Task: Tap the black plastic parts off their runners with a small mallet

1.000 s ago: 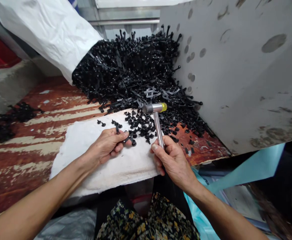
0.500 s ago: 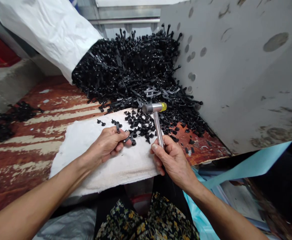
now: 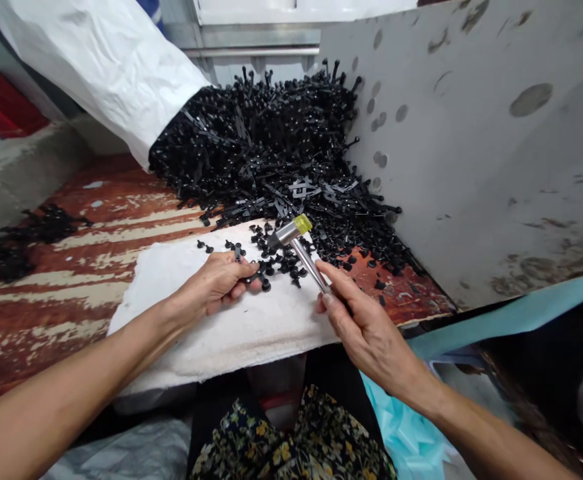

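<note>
Over the white cloth (image 3: 171, 340), my left hand (image 3: 224, 280) pinches a black plastic part (image 3: 258, 276) between thumb and fingers; a round knob shows at its right end. My right hand (image 3: 354, 303) is closed round the metal handle of a small hammer (image 3: 308, 261). The hammer's head is tilted, its yellow face up to the right and its dark face down to the left, above and to the right of my left hand. Small black pieces (image 3: 291, 263) lie loose on the cloth beneath and around the hammer head.
A large heap of black parts (image 3: 271, 133) spills from a white sack (image 3: 121, 73) at the back. A smaller black pile (image 3: 31, 237) lies on the worn red tabletop (image 3: 76, 300) at left. A grey panel (image 3: 471, 153) stands along the right side.
The hammer has tilted left, its head lower and nearer my left hand. My right hand has shifted right, its index finger now reaching along the handle. My left hand still holds the part.
</note>
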`<state>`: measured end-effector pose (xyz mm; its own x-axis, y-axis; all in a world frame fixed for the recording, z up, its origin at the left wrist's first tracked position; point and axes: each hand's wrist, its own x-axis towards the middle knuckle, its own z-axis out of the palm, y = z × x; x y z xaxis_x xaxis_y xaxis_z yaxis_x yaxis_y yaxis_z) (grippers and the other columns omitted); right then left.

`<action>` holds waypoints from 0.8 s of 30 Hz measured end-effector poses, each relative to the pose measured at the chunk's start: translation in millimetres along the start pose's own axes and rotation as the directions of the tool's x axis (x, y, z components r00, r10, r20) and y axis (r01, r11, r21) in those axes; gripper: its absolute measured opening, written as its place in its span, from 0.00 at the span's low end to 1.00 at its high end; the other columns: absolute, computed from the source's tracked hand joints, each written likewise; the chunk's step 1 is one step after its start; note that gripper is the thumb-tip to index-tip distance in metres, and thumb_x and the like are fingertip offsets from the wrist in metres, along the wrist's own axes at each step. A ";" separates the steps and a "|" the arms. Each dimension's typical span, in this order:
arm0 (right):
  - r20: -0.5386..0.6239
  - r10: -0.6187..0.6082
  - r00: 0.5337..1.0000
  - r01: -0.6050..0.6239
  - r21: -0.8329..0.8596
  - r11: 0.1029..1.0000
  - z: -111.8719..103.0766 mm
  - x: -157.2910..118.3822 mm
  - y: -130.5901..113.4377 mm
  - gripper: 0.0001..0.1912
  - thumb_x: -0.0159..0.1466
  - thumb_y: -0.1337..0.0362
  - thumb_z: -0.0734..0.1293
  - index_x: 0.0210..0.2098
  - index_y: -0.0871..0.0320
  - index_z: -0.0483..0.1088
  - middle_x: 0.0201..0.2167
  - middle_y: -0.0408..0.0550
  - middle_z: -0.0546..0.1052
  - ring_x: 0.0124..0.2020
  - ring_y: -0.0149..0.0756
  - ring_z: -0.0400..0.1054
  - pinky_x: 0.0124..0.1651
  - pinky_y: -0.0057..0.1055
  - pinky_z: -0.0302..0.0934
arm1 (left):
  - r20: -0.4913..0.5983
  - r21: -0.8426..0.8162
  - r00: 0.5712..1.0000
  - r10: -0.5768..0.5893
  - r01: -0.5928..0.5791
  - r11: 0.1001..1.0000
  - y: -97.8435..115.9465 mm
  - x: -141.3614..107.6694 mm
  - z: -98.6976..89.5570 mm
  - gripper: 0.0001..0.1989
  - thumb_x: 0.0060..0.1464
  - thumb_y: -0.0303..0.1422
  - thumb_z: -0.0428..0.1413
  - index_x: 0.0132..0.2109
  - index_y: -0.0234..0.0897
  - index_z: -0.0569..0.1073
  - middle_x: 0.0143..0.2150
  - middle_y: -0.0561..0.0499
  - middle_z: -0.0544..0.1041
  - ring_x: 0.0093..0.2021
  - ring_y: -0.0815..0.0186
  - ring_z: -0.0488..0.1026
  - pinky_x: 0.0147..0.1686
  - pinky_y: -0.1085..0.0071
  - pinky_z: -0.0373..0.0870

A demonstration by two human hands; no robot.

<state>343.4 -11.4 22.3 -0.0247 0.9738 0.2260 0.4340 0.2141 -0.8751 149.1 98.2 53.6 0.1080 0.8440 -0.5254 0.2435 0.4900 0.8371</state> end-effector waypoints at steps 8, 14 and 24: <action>0.157 -0.265 0.951 0.307 -0.574 0.759 -5.5 0.1 11.7 0.31 0.65 0.75 0.54 0.67 0.57 0.56 0.34 0.50 0.73 0.26 0.35 0.67 0.29 0.32 0.67 | 0.013 -0.019 1.000 -0.017 0.017 1.000 0.6 0.9 -0.2 0.11 0.56 0.24 0.54 0.28 0.37 0.62 0.18 0.48 0.74 0.09 0.78 0.54 0.07 0.83 0.45; 0.085 -0.373 0.924 0.350 -0.580 0.735 -4.7 -2.5 8.7 0.33 0.66 0.75 0.53 0.70 0.55 0.48 0.35 0.50 0.71 0.32 0.36 0.69 0.34 0.31 0.69 | 0.033 -0.005 0.999 -0.014 0.014 1.000 -1.1 3.0 -2.8 0.11 0.56 0.24 0.55 0.26 0.35 0.64 0.17 0.49 0.74 0.08 0.78 0.54 0.07 0.83 0.44; 0.004 -0.424 0.906 0.371 -0.490 0.788 -4.3 -3.4 2.3 0.35 0.66 0.77 0.54 0.70 0.51 0.47 0.37 0.50 0.72 0.34 0.37 0.70 0.35 0.32 0.69 | 0.044 -0.011 0.999 -0.016 0.016 1.000 -3.8 6.5 -5.7 0.11 0.54 0.25 0.56 0.26 0.35 0.64 0.18 0.48 0.74 0.09 0.77 0.54 0.08 0.81 0.44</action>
<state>348.3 -14.6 21.4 -0.2102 0.7916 0.5738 0.7747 0.4929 -0.3961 143.4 103.1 47.8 0.1460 0.8259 -0.5446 0.2341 0.5060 0.8302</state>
